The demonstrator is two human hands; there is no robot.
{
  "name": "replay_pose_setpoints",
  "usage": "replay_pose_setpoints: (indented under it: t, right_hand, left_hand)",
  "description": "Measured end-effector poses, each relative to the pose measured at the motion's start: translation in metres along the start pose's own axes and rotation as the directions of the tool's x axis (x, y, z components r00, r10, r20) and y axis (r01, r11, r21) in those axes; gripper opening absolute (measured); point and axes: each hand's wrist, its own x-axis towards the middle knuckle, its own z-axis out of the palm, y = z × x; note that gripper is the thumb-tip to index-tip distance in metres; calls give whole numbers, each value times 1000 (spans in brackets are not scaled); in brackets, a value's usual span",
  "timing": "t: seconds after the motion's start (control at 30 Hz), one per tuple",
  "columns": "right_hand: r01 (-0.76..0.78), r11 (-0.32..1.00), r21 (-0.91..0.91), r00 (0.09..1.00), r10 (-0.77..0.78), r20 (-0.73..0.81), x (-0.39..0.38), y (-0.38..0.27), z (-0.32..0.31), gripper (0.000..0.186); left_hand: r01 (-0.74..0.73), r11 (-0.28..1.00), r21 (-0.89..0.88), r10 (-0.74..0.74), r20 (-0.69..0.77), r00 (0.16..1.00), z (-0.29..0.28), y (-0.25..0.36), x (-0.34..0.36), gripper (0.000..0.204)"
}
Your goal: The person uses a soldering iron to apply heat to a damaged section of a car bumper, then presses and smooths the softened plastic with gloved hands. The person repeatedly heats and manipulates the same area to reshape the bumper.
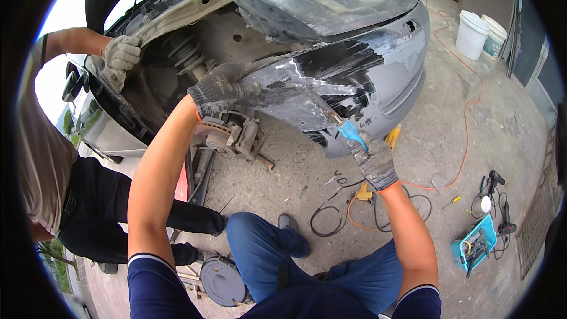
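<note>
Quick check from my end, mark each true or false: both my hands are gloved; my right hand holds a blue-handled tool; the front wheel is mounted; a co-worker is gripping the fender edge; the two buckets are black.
1. Both hands are gloved. True: the left hand and the right hand wear grey knit gloves.
2. The right hand holds a blue-handled tool. True: its tip meets the damaged bumper.
3. The front wheel is mounted. False: the brake disc and spring are exposed.
4. A co-worker grips the fender edge. True: the co-worker's gloved hand is on it.
5. The buckets are black. False: the buckets are white.
</note>
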Motion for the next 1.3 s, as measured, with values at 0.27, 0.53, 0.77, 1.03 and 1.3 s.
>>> replay_pose_setpoints:
  t: [0.27,0.53,0.77,1.03,1.3]
  right_hand:
    - [36,999,7,999,-36,-41,-1,-1,5,26]
    - [35,998,58,998,-32,-53,-6,-9,9,27]
    - [-64,991,118,997,68,-27,-11,1,14,27]
    - [-10,996,85,1000,12,-18,-5,-19,26,30]
    - [-24,983,184,999,18,35,-6,-17,36,30]
  left_hand:
    - [-84,995,52,86,-29,996,3,4,-3,62]
    - [-30,999,31,31,-9,999,2,10,-5,56]
    - [-29,994,102,29,-5,1000,-2,4,0,53]
    - [-32,999,-16,32,34,999,0,9,-2,56]
    - [-62,993,102,61,13,998,-7,-6,0,56]
